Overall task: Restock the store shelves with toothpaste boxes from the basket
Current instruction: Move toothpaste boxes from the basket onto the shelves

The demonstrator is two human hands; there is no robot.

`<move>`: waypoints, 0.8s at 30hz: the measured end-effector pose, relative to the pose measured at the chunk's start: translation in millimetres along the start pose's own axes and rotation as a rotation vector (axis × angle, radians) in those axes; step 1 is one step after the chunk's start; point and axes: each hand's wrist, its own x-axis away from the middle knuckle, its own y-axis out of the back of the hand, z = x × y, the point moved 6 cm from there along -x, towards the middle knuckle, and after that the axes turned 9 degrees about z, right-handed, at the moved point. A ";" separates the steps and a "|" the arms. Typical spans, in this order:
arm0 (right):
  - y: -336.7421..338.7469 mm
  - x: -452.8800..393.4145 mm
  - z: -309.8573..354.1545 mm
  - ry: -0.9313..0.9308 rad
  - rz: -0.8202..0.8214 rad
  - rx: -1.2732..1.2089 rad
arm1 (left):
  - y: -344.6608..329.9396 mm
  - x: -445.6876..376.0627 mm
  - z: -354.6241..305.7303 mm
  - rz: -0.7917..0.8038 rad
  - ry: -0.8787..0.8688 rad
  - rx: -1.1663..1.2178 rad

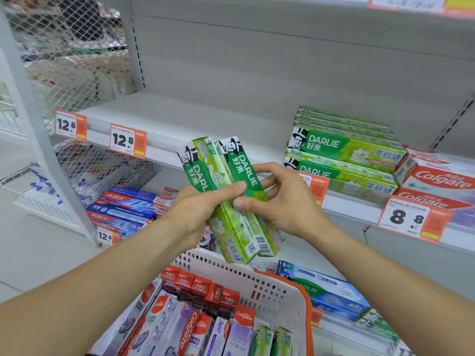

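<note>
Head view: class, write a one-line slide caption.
Both hands, left and right, hold green Darlie boxes above the basket.

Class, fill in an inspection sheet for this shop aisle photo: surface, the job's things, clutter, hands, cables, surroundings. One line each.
Surface: middle shelf is bare on its left part; price tags hang on its front edge.
Job's things: two green toothpaste boxes held up over the basket; more boxes, red, purple and green, lie in the basket; matching green stack sits on the shelf to the right, beside red and white boxes.
Clutter: nothing seen.
Hands: left hand and right hand both grip the two green boxes.
Cables: nothing seen.
Surroundings: wire mesh panel at the shelf's left end; blue boxes on the lower shelf.
</note>
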 end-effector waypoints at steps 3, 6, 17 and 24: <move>1.9 -1.5 -0.1 0.021 0.163 -0.249 | 4.8 -1.3 -2.6 -0.029 -0.017 0.068; 4.3 -0.4 -7.3 -0.054 0.323 -0.486 | 2.3 -0.2 -4.8 -0.009 -0.028 0.104; 101.7 14.0 21.1 0.112 0.054 0.002 | -31.4 -6.9 -6.6 0.046 -0.032 0.242; 154.9 21.6 15.6 0.091 -0.259 0.682 | -58.3 -16.6 -5.9 0.149 -0.052 0.296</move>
